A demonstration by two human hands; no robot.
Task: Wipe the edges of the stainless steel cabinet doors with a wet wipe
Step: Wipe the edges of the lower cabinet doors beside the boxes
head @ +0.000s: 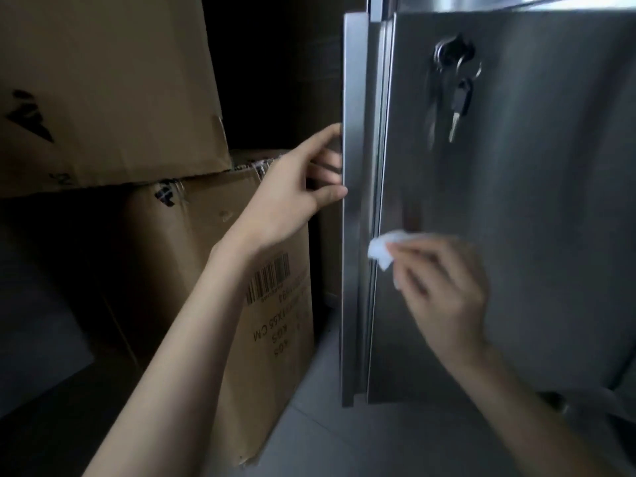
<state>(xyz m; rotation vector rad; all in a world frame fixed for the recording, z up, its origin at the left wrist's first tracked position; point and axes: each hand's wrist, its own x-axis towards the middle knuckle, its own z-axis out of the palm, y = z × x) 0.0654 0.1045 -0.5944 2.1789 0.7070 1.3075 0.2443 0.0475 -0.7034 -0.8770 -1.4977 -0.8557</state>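
Observation:
A stainless steel cabinet door [537, 208] fills the right side, and a second door's edge [354, 235] stands open toward me just left of it. My left hand [296, 191] grips that open edge at mid height, fingers curled behind it. My right hand [444, 287], blurred, pinches a small white wet wipe [382, 249] against the vertical seam between the two doors, below my left hand.
A lock with a hanging key [459, 94] sits high on the right door. Stacked cardboard boxes [113, 84] stand at the left, the lower box [241, 304] with a barcode close beside the open door edge. Grey floor [344, 442] lies below.

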